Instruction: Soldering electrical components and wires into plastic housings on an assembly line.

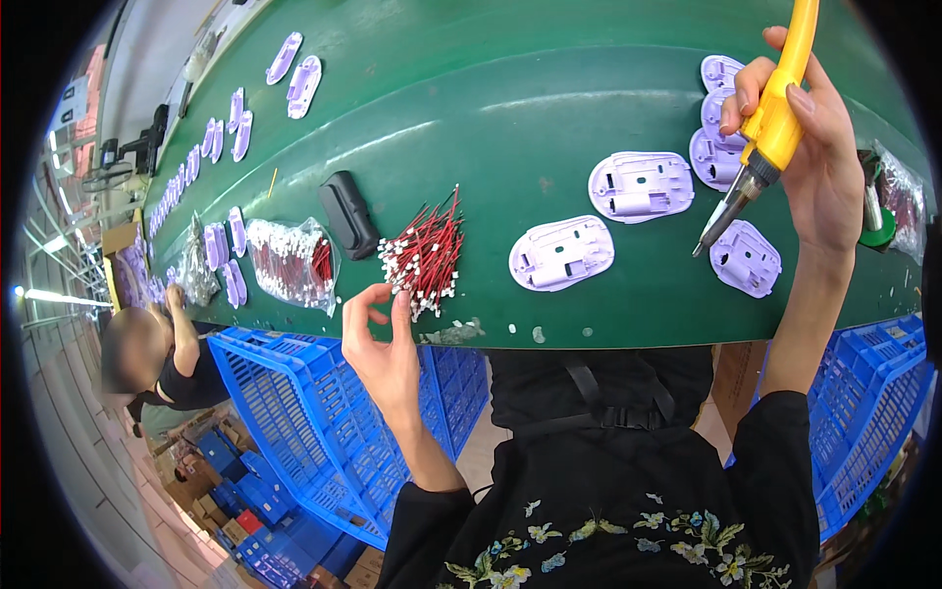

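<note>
Apparently the work stands at an early point: the lilac moulded plastic shells [561, 253] lie open-side up on the green conveyor belt [510, 88], and none that I can see has a wire fitted, though the view is too small to be sure. The right hand [810, 162] is closed firmly round a yellow-handled soldering iron [768, 128], tip angled down and held just above the belt, between two shells and touching neither. The left hand [383, 339] hovers at the belt's near edge with thumb and forefinger drawn close together, right beside the loose heap of short red wires with white ends [427, 255]; whether a wire is already pinched between them I cannot tell. So picking a wire and joining it to a shell look to be still ahead.

As for packaging, a clear plastic bag of more red wires [291, 260] lies left of the heap, with a black oblong case [349, 213] between them. Blue slatted plastic crates [324, 432] stand under the belt on both sides. A further clear bag [898, 201] sits at the far right, its contents unclear. Small cardboard and coloured boxes [231, 510] are stacked on the floor, lower left.
</note>
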